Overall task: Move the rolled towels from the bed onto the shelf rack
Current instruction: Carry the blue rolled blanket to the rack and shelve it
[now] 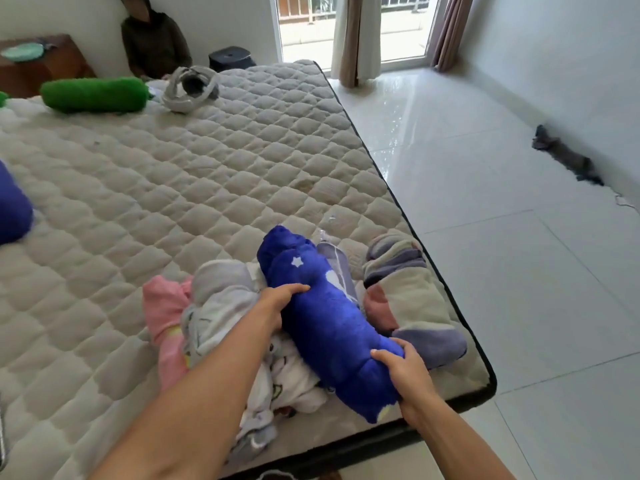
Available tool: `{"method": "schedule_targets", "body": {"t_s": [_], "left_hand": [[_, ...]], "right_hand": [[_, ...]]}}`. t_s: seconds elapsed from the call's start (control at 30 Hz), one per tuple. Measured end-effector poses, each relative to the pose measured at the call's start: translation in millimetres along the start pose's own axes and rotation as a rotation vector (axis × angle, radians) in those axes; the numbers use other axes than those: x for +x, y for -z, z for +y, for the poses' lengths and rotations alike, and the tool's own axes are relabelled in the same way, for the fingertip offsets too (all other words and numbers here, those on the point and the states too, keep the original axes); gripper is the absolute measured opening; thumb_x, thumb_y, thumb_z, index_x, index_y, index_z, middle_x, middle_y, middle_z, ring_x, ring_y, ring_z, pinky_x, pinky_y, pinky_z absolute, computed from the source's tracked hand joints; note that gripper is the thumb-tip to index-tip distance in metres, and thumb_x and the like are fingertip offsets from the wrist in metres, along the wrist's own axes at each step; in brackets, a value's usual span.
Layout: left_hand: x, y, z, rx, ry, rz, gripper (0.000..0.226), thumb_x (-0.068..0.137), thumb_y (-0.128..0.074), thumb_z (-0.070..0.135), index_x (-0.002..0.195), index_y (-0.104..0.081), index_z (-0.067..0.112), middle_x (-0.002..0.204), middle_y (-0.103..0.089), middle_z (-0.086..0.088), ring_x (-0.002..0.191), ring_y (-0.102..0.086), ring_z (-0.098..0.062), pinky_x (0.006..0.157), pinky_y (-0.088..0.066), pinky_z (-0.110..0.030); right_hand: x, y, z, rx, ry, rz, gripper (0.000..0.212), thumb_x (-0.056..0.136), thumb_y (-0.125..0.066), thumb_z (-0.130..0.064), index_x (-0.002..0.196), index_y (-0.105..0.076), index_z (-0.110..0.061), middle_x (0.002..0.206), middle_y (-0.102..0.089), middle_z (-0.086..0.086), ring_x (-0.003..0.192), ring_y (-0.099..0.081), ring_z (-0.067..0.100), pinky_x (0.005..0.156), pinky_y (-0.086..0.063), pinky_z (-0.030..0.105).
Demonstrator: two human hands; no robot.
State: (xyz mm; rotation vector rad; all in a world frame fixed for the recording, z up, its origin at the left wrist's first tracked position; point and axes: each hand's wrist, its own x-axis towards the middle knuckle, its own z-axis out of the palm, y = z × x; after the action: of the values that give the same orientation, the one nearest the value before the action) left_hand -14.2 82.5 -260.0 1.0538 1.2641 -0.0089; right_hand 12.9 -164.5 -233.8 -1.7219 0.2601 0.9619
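A rolled blue towel with white stars (329, 320) lies near the bed's front right corner. My left hand (280, 303) grips its left side at the middle. My right hand (403, 367) grips its near end. A striped cream and purple roll (408, 296) lies to its right by the mattress edge. A grey and white roll (221, 306) and a pink roll (164, 313) lie to its left. A green roll (95, 95) rests at the far left of the bed. Part of another blue roll (12, 209) shows at the left edge. No shelf rack is in view.
The quilted mattress (173, 174) fills the left and centre. A grey coiled item (190, 88) lies at its far end. A person in dark clothes (154, 43) sits beyond the bed. White tiled floor (502, 209) lies right, with a dark cloth (568, 157) by the wall.
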Motion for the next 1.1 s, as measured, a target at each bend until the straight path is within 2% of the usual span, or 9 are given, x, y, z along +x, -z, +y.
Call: {"method": "schedule_targets", "body": {"t_s": [0.1, 0.23, 0.33, 0.53, 0.67, 0.73, 0.9, 1.0, 1.1], "left_hand": [[2.6, 4.2, 0.2, -0.081, -0.006, 0.007, 0.099, 0.030, -0.081, 0.024, 0.126, -0.058, 0.010, 0.117, -0.068, -0.011, 0.104, -0.064, -0.033, 0.093, -0.054, -0.047], [-37.3, 6.6, 6.0, -0.268, -0.126, -0.038, 0.062, 0.057, -0.079, 0.012, 0.117, -0.065, 0.002, 0.109, -0.072, -0.013, 0.101, -0.067, -0.033, 0.094, -0.054, -0.045], [-71.9, 11.0, 8.7, -0.412, -0.254, -0.054, 0.041, 0.072, -0.071, 0.003, 0.113, -0.067, 0.003, 0.107, -0.072, -0.013, 0.094, -0.067, -0.030, 0.082, -0.055, -0.038], [-158.1, 33.6, -0.2, -0.641, -0.538, 0.011, 0.052, 0.071, -0.071, 0.004, 0.122, -0.064, 0.007, 0.117, -0.071, -0.012, 0.107, -0.066, -0.031, 0.081, -0.056, -0.037], [-231.0, 52.4, -38.1, -0.797, -0.634, 0.186, 0.050, 0.075, -0.068, 0.006, 0.125, -0.063, 0.011, 0.117, -0.071, -0.009, 0.103, -0.067, -0.029, 0.071, -0.057, -0.033], [-268.2, 57.5, -67.9, -0.893, -0.658, 0.259, 0.051, 0.078, -0.066, 0.006, 0.129, -0.059, 0.009, 0.121, -0.069, -0.010, 0.105, -0.065, -0.027, 0.073, -0.056, -0.032], [-364.1, 65.9, -164.3, -1.095, -0.687, 0.453, 0.039, 0.079, -0.065, 0.008, 0.114, -0.058, 0.023, 0.119, -0.065, -0.005, 0.111, -0.060, -0.027, 0.087, -0.052, -0.041], [-424.3, 74.7, -233.2, -1.235, -0.688, 0.627, 0.062, 0.070, -0.072, 0.010, 0.128, -0.053, 0.022, 0.126, -0.063, -0.005, 0.116, -0.058, -0.028, 0.086, -0.052, -0.041], [-483.2, 81.7, -306.4, -1.363, -0.710, 0.813, 0.055, 0.078, -0.067, 0.007, 0.131, -0.054, 0.016, 0.129, -0.064, -0.005, 0.118, -0.058, -0.027, 0.078, -0.054, -0.036]], "right_hand": [[-1.6, -0.9, -3.7, -0.017, 0.112, 0.040, 0.032, 0.083, -0.063, -0.008, 0.109, -0.051, -0.023, 0.097, -0.059, -0.001, 0.083, -0.054, 0.011, 0.063, -0.043, 0.025], [-7.1, 3.5, -15.1, 0.007, 0.209, 0.064, 0.040, 0.079, -0.062, -0.004, 0.116, -0.054, -0.019, 0.111, -0.060, 0.007, 0.096, -0.056, 0.023, 0.083, -0.050, 0.039], [-9.8, 6.7, -25.2, 0.036, 0.275, 0.029, 0.051, 0.079, -0.062, -0.004, 0.126, -0.051, -0.019, 0.119, -0.057, 0.009, 0.105, -0.054, 0.028, 0.084, -0.049, 0.040], [-31.7, 10.4, -49.0, 0.074, 0.447, -0.171, 0.041, 0.073, -0.064, -0.005, 0.103, -0.056, -0.033, 0.116, -0.060, 0.006, 0.106, -0.057, 0.029, 0.089, -0.052, 0.046], [-68.0, 13.1, -56.6, -0.024, 0.546, -0.348, 0.045, 0.065, -0.065, -0.019, 0.106, -0.057, -0.036, 0.119, -0.060, 0.008, 0.105, -0.059, 0.032, 0.087, -0.054, 0.049], [-90.0, 14.2, -56.6, -0.043, 0.593, -0.454, 0.046, 0.067, -0.064, -0.017, 0.110, -0.057, -0.032, 0.117, -0.060, 0.005, 0.103, -0.059, 0.030, 0.087, -0.054, 0.050], [-157.1, 12.3, -33.6, -0.094, 0.630, -0.707, 0.038, 0.078, -0.058, -0.005, 0.109, -0.056, -0.026, 0.097, -0.058, -0.012, 0.086, -0.053, 0.008, 0.070, -0.045, 0.027], [-206.6, 0.5, 4.1, -0.164, 0.623, -0.843, 0.039, 0.074, -0.058, -0.002, 0.110, -0.060, -0.019, 0.101, -0.063, -0.002, 0.089, -0.057, 0.016, 0.076, -0.048, 0.031], [-261.6, -6.2, 56.6, -0.225, 0.577, -1.008, 0.038, 0.072, -0.060, -0.003, 0.103, -0.061, -0.025, 0.104, -0.066, 0.000, 0.095, -0.061, 0.022, 0.086, -0.052, 0.041]]}}
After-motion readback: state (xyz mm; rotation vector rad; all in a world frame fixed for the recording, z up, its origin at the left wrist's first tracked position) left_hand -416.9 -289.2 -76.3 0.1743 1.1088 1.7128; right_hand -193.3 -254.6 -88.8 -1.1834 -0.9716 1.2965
